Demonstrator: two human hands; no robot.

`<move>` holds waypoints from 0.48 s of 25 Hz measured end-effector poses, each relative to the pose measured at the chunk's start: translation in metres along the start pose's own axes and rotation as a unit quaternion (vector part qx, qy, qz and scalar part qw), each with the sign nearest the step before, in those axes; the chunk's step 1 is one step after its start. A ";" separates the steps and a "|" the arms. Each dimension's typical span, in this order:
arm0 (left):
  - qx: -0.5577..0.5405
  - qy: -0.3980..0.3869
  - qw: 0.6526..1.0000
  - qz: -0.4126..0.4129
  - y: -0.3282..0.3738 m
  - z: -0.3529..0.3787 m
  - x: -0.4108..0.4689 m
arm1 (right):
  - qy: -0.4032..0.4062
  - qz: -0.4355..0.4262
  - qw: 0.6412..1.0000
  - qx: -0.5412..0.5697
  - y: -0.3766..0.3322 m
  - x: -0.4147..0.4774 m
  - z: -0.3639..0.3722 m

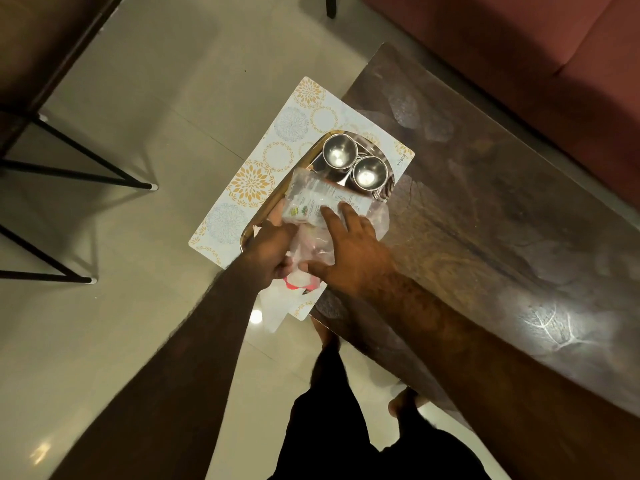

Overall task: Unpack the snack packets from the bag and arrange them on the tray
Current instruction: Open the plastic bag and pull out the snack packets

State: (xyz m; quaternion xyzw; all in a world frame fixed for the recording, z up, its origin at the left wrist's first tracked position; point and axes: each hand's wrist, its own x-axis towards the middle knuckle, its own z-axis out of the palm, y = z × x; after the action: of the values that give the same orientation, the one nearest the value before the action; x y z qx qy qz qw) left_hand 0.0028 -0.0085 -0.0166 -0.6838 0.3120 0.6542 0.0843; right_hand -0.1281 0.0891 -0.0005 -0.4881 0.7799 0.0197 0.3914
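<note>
**Insp. A:** Snack packet [322, 199]: loc.?

**Insp. B:** On tray [317, 166], beside 2 steel cups [336, 152]. Right hand [349, 251] flat, fingers straight, pressing it. Left hand [272, 251] at bag [311, 245]; fingers hidden, grip can't tell.

**Insp. A:** Progress?

**Insp. B:** One pkt placed; bag prob. holds more. Early stage.

Patterned placemat [277, 133] on dark table [485, 202] beside red sofa [519, 46]

"KUBER" in small dark capitals on the patterned placemat [263, 157], along its far right corner just beside the steel tray [317, 161], white label with a green logo on the clear snack packet [322, 199], its lettering too small to read
</note>
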 end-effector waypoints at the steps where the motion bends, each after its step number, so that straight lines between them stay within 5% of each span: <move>1: 0.029 -0.003 0.999 -0.019 0.002 0.000 -0.001 | 0.005 0.003 1.000 0.004 -0.001 0.001 0.000; 8: 0.000 -0.016 0.997 0.074 0.009 -0.011 -0.005 | 0.000 0.017 1.000 -0.001 0.000 0.008 -0.016; 12: -0.241 -0.138 0.953 0.119 0.005 -0.030 -0.015 | 0.011 0.016 1.000 -0.003 -0.003 0.005 -0.030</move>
State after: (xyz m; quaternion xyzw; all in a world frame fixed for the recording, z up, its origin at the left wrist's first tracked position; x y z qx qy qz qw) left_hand 0.0266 -0.0233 0.0025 -0.5451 0.2092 0.8030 -0.1196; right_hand -0.1450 0.0715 0.0178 -0.4768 0.7921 0.0232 0.3804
